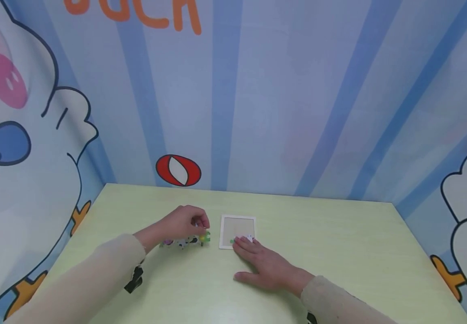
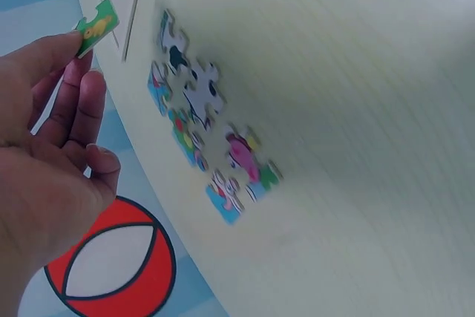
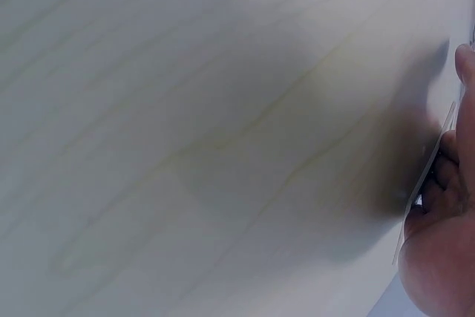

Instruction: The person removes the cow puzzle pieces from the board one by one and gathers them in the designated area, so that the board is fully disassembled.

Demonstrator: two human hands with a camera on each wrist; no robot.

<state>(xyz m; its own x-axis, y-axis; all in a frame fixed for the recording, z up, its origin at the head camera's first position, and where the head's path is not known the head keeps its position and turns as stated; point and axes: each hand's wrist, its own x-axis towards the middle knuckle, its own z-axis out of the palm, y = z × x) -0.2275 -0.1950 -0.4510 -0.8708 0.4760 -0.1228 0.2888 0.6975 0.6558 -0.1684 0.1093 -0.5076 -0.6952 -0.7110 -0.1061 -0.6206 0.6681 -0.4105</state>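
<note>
My left hand [image 1: 186, 221] pinches a green jigsaw puzzle piece [image 2: 98, 29] with a yellow figure on it, held above the table. Beneath and beside that hand lie several loose jigsaw pieces: black-and-white patterned ones [image 2: 204, 94], a pink and green one [image 2: 245, 155] and some with blue edges [image 2: 225, 197]. To their right is a square puzzle tray [image 1: 238, 216] with a white rim. My right hand [image 1: 263, 263] rests on its lower right corner, fingers extended. A white piece [image 1: 250, 237] shows past those fingertips; whatever lies under the hand is hidden.
The pale yellow table [image 1: 338, 252] extends to both sides of the hands. Behind it hangs a blue striped backdrop [image 1: 257, 112] with cartoon figures and a red-and-white ball [image 1: 178, 170]. A black strap [image 1: 134, 280] dangles from the left sleeve.
</note>
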